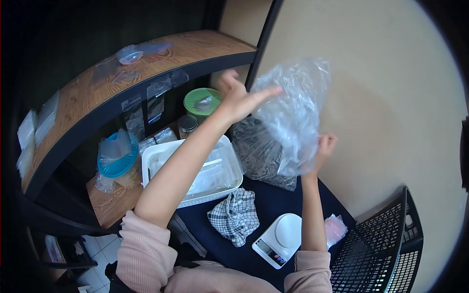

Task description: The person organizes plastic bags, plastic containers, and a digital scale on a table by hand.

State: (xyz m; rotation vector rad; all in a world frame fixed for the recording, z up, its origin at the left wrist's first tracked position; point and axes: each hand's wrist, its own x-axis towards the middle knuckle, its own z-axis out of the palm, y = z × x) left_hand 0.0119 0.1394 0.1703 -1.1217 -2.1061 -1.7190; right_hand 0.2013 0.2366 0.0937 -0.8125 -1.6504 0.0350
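I hold a large crumpled clear plastic bag (295,112) up in front of the beige wall. My left hand (239,97) is raised at the bag's upper left edge, fingers stretched against the plastic. My right hand (325,146) grips the bag's lower right corner. Behind and below it leans a clear bag of dark dried material (259,156), standing on the dark blue table (273,200).
On the table lie a white plastic tray (195,168), a checked cloth (235,215), a white kitchen scale (278,239) and a small pink packet (334,228). A black mesh basket (386,244) stands at right. The wooden shelf (112,83) holds small bags, a green lid (201,101), a jar and a blue bowl (117,156).
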